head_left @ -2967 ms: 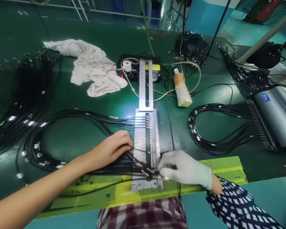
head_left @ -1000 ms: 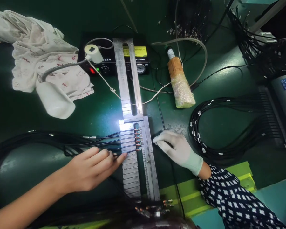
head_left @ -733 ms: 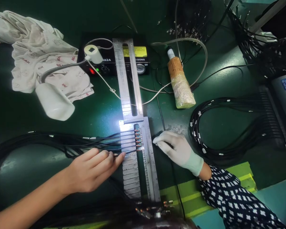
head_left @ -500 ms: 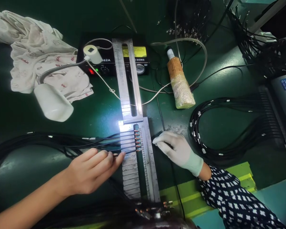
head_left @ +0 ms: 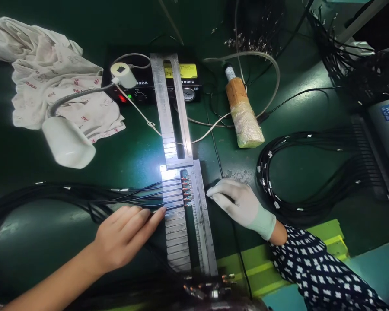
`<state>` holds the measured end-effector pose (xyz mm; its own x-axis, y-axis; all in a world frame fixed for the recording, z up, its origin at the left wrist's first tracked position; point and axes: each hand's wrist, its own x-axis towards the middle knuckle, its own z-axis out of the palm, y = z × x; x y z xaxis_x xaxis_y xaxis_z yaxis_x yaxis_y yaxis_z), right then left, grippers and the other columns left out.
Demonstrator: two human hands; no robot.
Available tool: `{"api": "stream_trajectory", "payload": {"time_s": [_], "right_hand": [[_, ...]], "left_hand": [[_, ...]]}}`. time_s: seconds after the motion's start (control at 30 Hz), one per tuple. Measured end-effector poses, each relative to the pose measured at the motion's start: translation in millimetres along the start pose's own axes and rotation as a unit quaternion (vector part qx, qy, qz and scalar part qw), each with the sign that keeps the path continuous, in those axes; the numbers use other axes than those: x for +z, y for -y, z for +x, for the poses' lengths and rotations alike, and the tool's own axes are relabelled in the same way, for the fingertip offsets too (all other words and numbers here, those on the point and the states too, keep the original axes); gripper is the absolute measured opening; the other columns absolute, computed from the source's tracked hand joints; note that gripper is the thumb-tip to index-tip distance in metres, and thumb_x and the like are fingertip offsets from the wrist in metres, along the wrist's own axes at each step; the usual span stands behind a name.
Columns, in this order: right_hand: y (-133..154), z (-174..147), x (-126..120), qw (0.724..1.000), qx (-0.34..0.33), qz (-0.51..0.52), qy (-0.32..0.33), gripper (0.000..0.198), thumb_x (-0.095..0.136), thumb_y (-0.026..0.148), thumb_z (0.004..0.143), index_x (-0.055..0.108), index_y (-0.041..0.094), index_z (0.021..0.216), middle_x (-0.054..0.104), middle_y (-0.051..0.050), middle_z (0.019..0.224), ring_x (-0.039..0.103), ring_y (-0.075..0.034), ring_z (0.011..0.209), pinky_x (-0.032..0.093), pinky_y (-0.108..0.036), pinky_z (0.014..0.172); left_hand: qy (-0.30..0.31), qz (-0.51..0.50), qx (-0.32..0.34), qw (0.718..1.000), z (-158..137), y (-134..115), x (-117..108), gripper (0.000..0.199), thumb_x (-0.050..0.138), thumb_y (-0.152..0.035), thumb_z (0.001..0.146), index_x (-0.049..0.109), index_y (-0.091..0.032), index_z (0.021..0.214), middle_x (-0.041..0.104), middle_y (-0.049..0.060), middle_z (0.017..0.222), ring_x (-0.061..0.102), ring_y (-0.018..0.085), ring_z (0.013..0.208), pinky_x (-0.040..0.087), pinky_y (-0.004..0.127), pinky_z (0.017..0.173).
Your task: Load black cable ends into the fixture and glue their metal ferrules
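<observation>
My bare left hand [head_left: 128,235] is closed around a black cable [head_left: 175,207], pinched near its end at the left edge of a slotted metal fixture [head_left: 175,233]. Several more black cables [head_left: 142,197] lie side by side across the upper slots. Their stripped ends, with small orange and green parts [head_left: 187,190], sit in a row over the fixture's central gap. Just right of the fixture, my gloved right hand [head_left: 236,203] rests on the table with its fingers pressed together. Something dark shows at its fingertips, too unclear to name.
Behind the fixture stands a black control box [head_left: 142,88]. A white gooseneck lamp [head_left: 68,142] and a printed cloth [head_left: 65,95] lie left. A wrapped dispenser bottle [head_left: 244,112] and coiled cables [head_left: 269,168] are right, beside a grey unit [head_left: 385,134] labelled 365nm.
My left hand has shifted slightly left along the cable, with its fingertips a little farther from the fixture's gap. My right hand has stayed almost still. The whole view has drifted slightly.
</observation>
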<state>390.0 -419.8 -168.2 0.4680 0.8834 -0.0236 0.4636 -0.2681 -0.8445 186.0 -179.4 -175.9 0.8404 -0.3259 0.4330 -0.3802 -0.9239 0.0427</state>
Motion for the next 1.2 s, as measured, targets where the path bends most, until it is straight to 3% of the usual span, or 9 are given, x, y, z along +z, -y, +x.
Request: {"api": "stream_trajectory", "payload": {"time_s": [0.37, 0.57, 0.67, 0.77, 0.83, 0.9, 1.0, 1.07, 1.2], "right_hand": [[0, 1, 0, 1.000, -0.005, 0.000, -0.002, 0.017, 0.052, 0.020, 0.097, 0.069, 0.024, 0.096, 0.068, 0.002, 0.091, 0.063, -0.014, 0.085, 0.046, -0.026, 0.078], [-1, 0, 0, 1.000, -0.008, -0.001, -0.005, 0.017, 0.052, 0.020, 0.097, 0.069, 0.024, 0.097, 0.068, 0.002, 0.090, 0.063, -0.014, 0.084, 0.046, -0.026, 0.077], [-2, 0, 0, 1.000, -0.007, -0.003, -0.004, 0.017, 0.052, 0.020, 0.097, 0.069, 0.025, 0.097, 0.068, 0.002, 0.091, 0.063, -0.014, 0.084, 0.046, -0.027, 0.077], [-1, -1, 0, 1.000, 0.000, -0.005, -0.002, 0.017, 0.052, 0.020, 0.096, 0.069, 0.025, 0.097, 0.069, 0.002, 0.090, 0.063, -0.014, 0.084, 0.046, -0.027, 0.076], [-1, -1, 0, 1.000, 0.005, -0.005, 0.000, 0.017, 0.052, 0.021, 0.096, 0.069, 0.025, 0.097, 0.068, 0.002, 0.090, 0.063, -0.014, 0.084, 0.046, -0.027, 0.076], [0, 0, 0, 1.000, 0.009, -0.004, 0.003, 0.018, 0.052, 0.021, 0.096, 0.069, 0.025, 0.096, 0.068, 0.002, 0.090, 0.063, -0.014, 0.083, 0.046, -0.028, 0.075], [0, 1, -1, 1.000, 0.016, 0.002, 0.002, 0.018, 0.052, 0.021, 0.096, 0.069, 0.024, 0.094, 0.069, 0.002, 0.090, 0.064, -0.015, 0.084, 0.046, -0.028, 0.076], [0, 3, -1, 1.000, 0.021, 0.010, -0.005, 0.018, 0.052, 0.021, 0.096, 0.069, 0.024, 0.092, 0.070, 0.002, 0.090, 0.064, -0.015, 0.085, 0.046, -0.029, 0.078], [-1, 5, 0, 0.999, 0.024, 0.004, -0.028, 0.019, 0.051, 0.020, 0.095, 0.069, 0.023, 0.092, 0.070, 0.001, 0.089, 0.064, -0.016, 0.085, 0.046, -0.029, 0.078]], "left_hand": [[-0.061, 0.027, 0.041, 0.997, 8, -6, 4, 0.022, 0.062, -0.004, 0.084, 0.067, -0.003, 0.105, 0.062, 0.011, 0.080, 0.054, 0.018, 0.068, 0.035, 0.032, 0.059], [-0.019, -0.024, -0.048, 0.998, 5, -6, 7, 0.028, 0.059, -0.005, 0.085, 0.064, -0.009, 0.113, 0.065, 0.009, 0.084, 0.054, 0.018, 0.071, 0.038, 0.031, 0.062], [0.013, -0.033, -0.075, 0.997, -1, -8, 9, 0.032, 0.056, -0.004, 0.086, 0.063, -0.011, 0.116, 0.066, 0.012, 0.093, 0.058, 0.022, 0.084, 0.043, 0.034, 0.072], [0.010, 0.017, -0.101, 0.995, -6, -16, 7, 0.036, 0.055, -0.004, 0.087, 0.064, -0.017, 0.119, 0.064, 0.013, 0.102, 0.058, 0.026, 0.095, 0.042, 0.038, 0.082], [0.015, 0.080, -0.122, 0.989, -6, -25, 2, 0.039, 0.053, -0.006, 0.089, 0.064, -0.021, 0.123, 0.063, 0.010, 0.096, 0.057, 0.024, 0.089, 0.038, 0.038, 0.081], [0.071, 0.110, -0.140, 0.982, -6, -34, -3, 0.047, 0.046, -0.005, 0.091, 0.055, -0.020, 0.135, 0.062, 0.007, 0.088, 0.053, 0.020, 0.078, 0.035, 0.035, 0.075], [0.155, 0.052, -0.165, 0.973, -9, -42, -4, 0.062, 0.036, -0.002, 0.091, 0.028, -0.016, 0.151, 0.063, 0.007, 0.093, 0.052, 0.020, 0.081, 0.036, 0.032, 0.074], [0.157, 0.019, -0.183, 0.970, -13, -44, 1, 0.067, 0.034, -0.001, 0.091, 0.019, -0.017, 0.154, 0.063, 0.009, 0.102, 0.054, 0.022, 0.092, 0.038, 0.031, 0.080], [0.129, 0.007, -0.200, 0.971, -18, -43, 6, 0.060, 0.038, -0.004, 0.092, 0.030, -0.019, 0.149, 0.061, 0.010, 0.109, 0.053, 0.022, 0.098, 0.039, 0.032, 0.083]]}}
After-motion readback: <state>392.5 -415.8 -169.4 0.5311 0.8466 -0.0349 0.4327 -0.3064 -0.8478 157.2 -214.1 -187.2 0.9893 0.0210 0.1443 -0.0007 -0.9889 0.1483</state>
